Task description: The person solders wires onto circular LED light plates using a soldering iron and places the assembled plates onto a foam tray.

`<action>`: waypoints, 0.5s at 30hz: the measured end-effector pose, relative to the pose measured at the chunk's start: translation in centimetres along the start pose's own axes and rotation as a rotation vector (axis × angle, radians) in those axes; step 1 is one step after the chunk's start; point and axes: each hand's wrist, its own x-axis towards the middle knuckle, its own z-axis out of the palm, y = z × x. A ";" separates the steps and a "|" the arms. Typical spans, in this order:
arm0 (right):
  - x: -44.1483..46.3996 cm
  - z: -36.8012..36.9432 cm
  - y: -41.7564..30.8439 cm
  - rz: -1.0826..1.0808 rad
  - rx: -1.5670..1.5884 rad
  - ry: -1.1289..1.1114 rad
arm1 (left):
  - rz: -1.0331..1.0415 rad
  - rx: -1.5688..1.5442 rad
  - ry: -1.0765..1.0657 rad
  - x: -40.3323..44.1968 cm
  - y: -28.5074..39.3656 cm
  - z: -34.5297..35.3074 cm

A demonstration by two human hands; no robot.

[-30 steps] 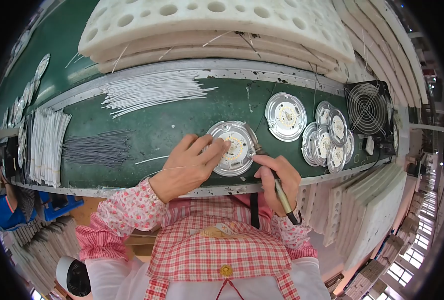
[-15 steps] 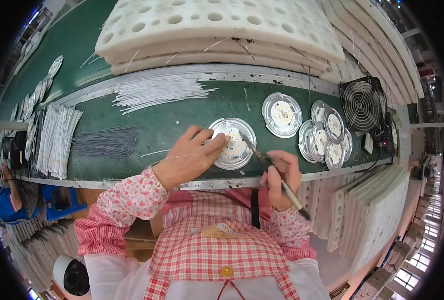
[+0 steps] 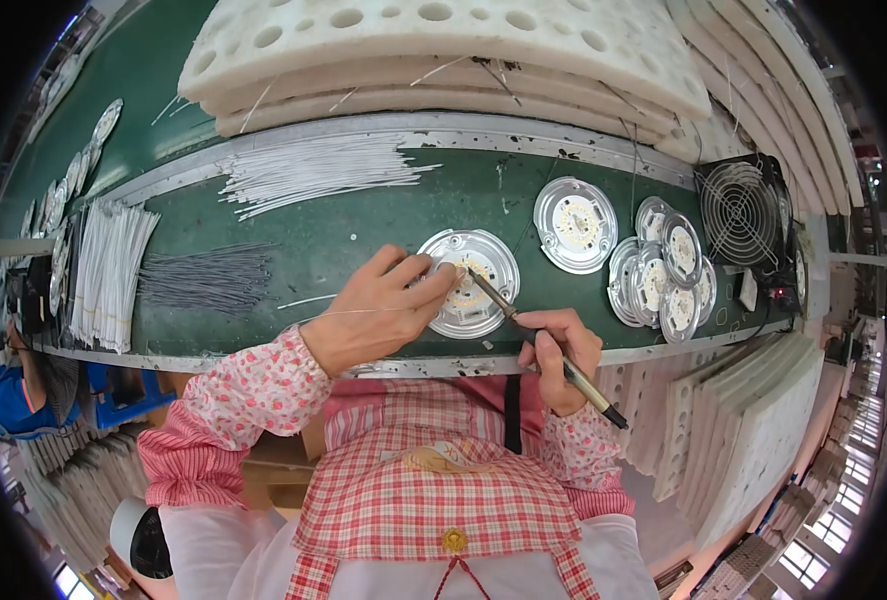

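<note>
A round silver lamp disc [image 3: 492, 311] with a ring of small yellow LEDs lies on the green bench in front of me. My left hand [image 3: 369, 312] reaches over its left side, thumb and fingers pinched together at the LED ring. A thin wire [image 3: 349, 312] runs back from those fingers across the hand; its held end is hidden. In my right hand [image 3: 564, 357] is a soldering iron [image 3: 594, 396], gripped like a pen. Its tip touches or nearly touches the board near the left fingertips. One white wire [image 3: 307, 301] lies beside my left hand.
White wires [image 3: 314, 172] and dark wires [image 3: 209, 277] lie left, beside a bundled white stack [image 3: 112, 280]. Another lamp disc [image 3: 576, 226], a disc pile [image 3: 654, 285] and a fan [image 3: 741, 212] sit right. Thick foam boards [image 3: 444, 50] line the back. A co-worker [image 3: 26, 395] is far left.
The soldering iron's tip has moved left and inward onto the LED ring area. My left hand stays pinched in nearly the same place. The whole view has shifted slightly.
</note>
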 end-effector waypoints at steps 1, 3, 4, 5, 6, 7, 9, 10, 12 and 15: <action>0.0 0.0 0.0 -0.010 -0.012 0.000 | 0.009 0.005 0.018 0.1 0.0 0.2; 0.0 0.0 -0.1 0.004 -0.002 -0.005 | 0.028 0.005 0.036 0.1 -0.1 0.3; -0.1 -0.1 -0.2 0.026 0.020 -0.011 | 0.036 0.001 0.036 0.2 -0.3 0.2; -0.1 -0.1 -0.2 0.047 0.042 -0.017 | 0.044 -0.002 0.038 0.3 -0.4 0.1; -0.1 -0.2 -0.3 0.066 0.077 -0.005 | 0.050 -0.005 0.039 0.3 -0.4 0.1; -0.2 -0.2 -0.4 0.083 0.113 0.007 | 0.056 -0.006 0.042 0.4 -0.5 0.1; -0.2 -0.2 -0.3 0.097 0.149 0.055 | 0.069 0.000 0.044 0.4 -0.6 -0.1; -0.3 -0.2 0.1 0.095 0.150 0.091 | 0.075 0.005 0.043 0.4 -0.6 -0.1; 0.4 0.4 0.2 -0.043 -0.055 0.148 | 0.079 0.015 0.028 0.3 -0.6 -0.2; 2.5 2.8 -0.1 -0.302 -0.530 0.198 | 0.094 0.013 0.020 0.2 -0.6 -0.1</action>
